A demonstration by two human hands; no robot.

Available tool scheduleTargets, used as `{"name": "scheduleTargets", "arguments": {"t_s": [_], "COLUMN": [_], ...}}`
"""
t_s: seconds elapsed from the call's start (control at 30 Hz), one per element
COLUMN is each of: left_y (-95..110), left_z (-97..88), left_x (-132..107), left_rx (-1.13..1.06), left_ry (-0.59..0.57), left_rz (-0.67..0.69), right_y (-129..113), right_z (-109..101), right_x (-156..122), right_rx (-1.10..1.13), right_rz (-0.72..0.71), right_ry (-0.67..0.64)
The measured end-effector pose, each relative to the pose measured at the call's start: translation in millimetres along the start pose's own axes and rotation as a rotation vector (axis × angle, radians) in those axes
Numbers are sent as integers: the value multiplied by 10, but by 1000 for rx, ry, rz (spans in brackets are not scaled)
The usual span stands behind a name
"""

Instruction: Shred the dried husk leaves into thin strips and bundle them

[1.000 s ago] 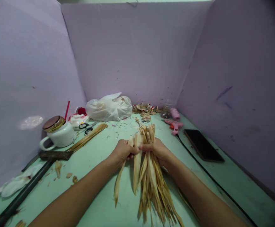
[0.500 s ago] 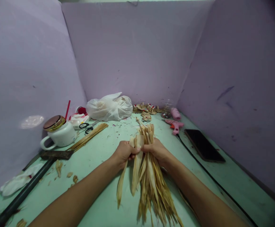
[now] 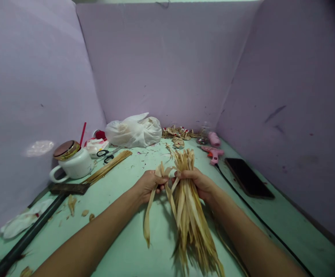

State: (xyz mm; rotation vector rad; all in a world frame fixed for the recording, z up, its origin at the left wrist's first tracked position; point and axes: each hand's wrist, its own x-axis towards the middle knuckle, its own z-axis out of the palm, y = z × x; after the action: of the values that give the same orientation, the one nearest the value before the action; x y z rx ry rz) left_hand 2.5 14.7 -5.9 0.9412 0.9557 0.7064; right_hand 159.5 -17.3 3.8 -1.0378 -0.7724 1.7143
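My right hand [image 3: 198,182] is closed around the upper part of a thick bundle of dried husk strips [image 3: 192,227], pale tan and fanning out downward over the table. To its left, my left hand [image 3: 151,185] pinches a few loose husk strips [image 3: 146,227]; one long strip hangs below the fingers. Between the two hands another strip runs toward the bundle, and its far end is hidden by my fingers. The hands are a short distance apart, just above the green tabletop [image 3: 121,238].
On the left are a hammer [image 3: 66,188], a white mug [image 3: 77,163], scissors [image 3: 108,156] and a thin straw bundle [image 3: 110,167]. A plastic bag [image 3: 134,130] and small woven pieces [image 3: 179,134] lie at the back. A pink glue gun [image 3: 213,153] and a phone [image 3: 248,177] sit right.
My hands have drawn slightly apart. The right hand and the bundle have shifted right, and the wide strip between the hands now shows as narrower, twisted strips.
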Motion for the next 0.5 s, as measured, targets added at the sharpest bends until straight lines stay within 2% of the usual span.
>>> {"name": "scheduleTargets", "arguments": {"t_s": [0.1,0.13,0.27,0.33,0.4,0.5], "left_y": [6,6,26,47,64,59], "left_z": [-43,-61,-126,-154,-175,-172], "left_x": [27,42,106,131,146,139], "left_rx": [53,61,88,103,112,134], "left_ry": [83,104,156,180,198,197], "left_rz": [15,19,44,59,65,73], "right_y": [-119,-165,-362,-464,-556,-603], "right_z": [-93,-130,-316,-429,-529,-569], "right_x": [-31,-53,-189,-271,-336,-348], "right_rx": [47,69,162,193,191,125], "right_rz": [122,124,-87,-196,-296,-367], "right_ry": [-18,-49,-252,-312,-300,-194]}}
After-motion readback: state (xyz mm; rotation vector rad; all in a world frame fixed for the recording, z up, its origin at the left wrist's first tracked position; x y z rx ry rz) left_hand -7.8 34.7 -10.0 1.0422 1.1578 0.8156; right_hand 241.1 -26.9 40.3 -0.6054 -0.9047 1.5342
